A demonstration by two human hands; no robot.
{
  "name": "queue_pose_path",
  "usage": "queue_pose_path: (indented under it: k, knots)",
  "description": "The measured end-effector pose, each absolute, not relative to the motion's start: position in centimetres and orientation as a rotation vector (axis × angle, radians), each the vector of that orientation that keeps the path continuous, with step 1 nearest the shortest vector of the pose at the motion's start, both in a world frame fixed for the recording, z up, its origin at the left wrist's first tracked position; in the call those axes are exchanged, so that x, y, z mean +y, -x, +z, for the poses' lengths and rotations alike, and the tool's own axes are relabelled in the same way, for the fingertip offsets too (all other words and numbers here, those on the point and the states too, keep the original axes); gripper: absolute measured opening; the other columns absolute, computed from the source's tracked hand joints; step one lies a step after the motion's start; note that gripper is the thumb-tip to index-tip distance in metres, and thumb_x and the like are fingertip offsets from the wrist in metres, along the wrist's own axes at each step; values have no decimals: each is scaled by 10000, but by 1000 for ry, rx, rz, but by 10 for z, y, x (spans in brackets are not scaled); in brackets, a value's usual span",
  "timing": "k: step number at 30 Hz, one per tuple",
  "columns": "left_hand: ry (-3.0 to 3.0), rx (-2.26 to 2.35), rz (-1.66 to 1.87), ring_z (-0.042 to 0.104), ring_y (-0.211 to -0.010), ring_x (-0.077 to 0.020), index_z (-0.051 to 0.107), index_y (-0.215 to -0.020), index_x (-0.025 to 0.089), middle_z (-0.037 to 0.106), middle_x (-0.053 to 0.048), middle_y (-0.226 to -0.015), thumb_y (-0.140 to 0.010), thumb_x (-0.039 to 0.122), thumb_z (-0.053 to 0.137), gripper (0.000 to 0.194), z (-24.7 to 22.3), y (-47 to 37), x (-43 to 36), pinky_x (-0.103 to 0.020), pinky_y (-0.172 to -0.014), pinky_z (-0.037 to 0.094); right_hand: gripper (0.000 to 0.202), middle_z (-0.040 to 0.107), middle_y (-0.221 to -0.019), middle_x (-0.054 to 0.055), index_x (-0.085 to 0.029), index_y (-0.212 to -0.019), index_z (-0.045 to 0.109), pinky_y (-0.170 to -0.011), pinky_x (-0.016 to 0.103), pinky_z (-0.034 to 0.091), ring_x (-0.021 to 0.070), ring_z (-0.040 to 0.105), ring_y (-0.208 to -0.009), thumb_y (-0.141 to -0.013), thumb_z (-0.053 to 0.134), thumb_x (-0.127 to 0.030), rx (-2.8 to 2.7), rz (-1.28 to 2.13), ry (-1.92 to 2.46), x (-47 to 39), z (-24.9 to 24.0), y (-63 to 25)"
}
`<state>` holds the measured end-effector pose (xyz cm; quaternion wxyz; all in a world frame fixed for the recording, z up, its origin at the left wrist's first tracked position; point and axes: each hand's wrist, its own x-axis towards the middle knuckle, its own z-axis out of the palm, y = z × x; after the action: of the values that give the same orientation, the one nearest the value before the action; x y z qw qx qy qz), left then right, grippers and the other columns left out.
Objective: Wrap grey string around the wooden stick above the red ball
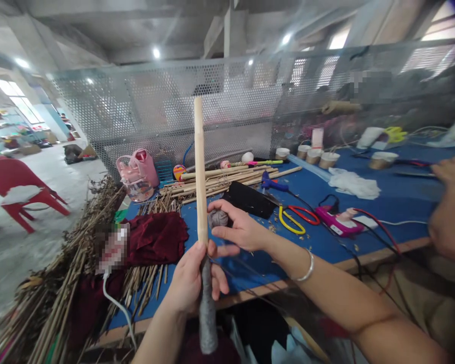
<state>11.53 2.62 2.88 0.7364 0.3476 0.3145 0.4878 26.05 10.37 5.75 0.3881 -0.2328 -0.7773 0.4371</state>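
Note:
A pale wooden stick point(200, 187) stands upright in front of me, its lower part wrapped in grey material point(208, 313). My left hand point(191, 275) is closed round the stick where bare wood meets the grey wrapping. Just to the right, my right hand point(237, 227) holds a small ball of grey yarn point(218, 218) between thumb and fingers, close beside the stick. The bottom end of the wrapped part hangs below the table's front edge.
On the blue table point(246, 268) are dark red cloth point(155, 237), thin sticks point(235, 180), black cloth point(250, 198), scissors point(293, 220), a blue glue gun point(275, 184) and a pink power strip point(341, 222). Dry stalks point(56, 283) lie left. Another person's hand point(453, 169) is at right.

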Motion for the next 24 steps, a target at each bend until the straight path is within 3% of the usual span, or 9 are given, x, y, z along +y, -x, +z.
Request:
queue_pose_path:
  k: [3,6,9,11,14,17,22,24]
  knots:
    - [-672,543,1087,296,-268,-25,411,-738,193,411,77,-472,-823,430,452,255,31,-105,27,-120,-264,278,393,527,-867,34,-158,-969,457,-612,226,407,95,476,-685,-722,642,-402,-1781,1515,508,117,46,-263]
    - [-607,421,1098,131,-313,-11,406,-709,198,291,97,-474,-816,415,473,251,37,-87,28,-102,-264,244,449,553,-848,40,-166,-963,420,-518,188,393,83,503,-635,-671,703,-356,-1537,1917,392,128,28,-271]
    - [-607,396,1226,68,-341,-21,418,-722,202,227,97,-489,-856,378,409,221,44,-68,28,-102,-275,246,560,569,-751,44,-133,-1033,422,-408,149,359,83,502,-561,-608,747,-299,-1607,2336,84,132,12,-285]
    - [-603,404,1275,51,-352,-29,422,-730,205,199,94,-500,-866,362,390,211,47,-59,28,-103,-277,242,547,577,-729,55,-122,-1043,434,-350,144,352,83,502,-513,-630,715,-345,-1568,2500,-221,131,6,-295]
    - [-596,425,1317,33,-360,-34,424,-730,206,171,93,-506,-860,361,404,203,47,-56,28,-103,-276,230,511,568,-817,54,-176,-953,455,-268,107,283,41,452,-443,-600,688,-462,-1280,2406,-423,127,7,-308]
    - [-568,490,1325,27,-363,-33,416,-714,207,167,95,-500,-847,379,428,217,44,-60,28,-104,-280,230,595,551,-923,61,-209,-913,445,-252,74,208,38,460,-497,-468,750,-460,-1188,2182,-112,127,15,-313]
    - [-571,645,1290,75,-343,-26,389,-700,214,209,98,-478,-805,432,485,260,45,-66,30,-118,-275,237,353,604,-823,97,-159,-891,465,-324,141,352,106,548,-542,-726,536,-463,-1256,1884,873,166,16,-295]
    - [-586,703,1283,117,-334,-26,382,-703,215,237,95,-478,-795,453,492,278,48,-68,34,-122,-277,241,293,598,-736,79,-150,-846,464,-313,146,323,94,520,-470,-779,483,-435,-1296,1611,1166,197,9,-284]
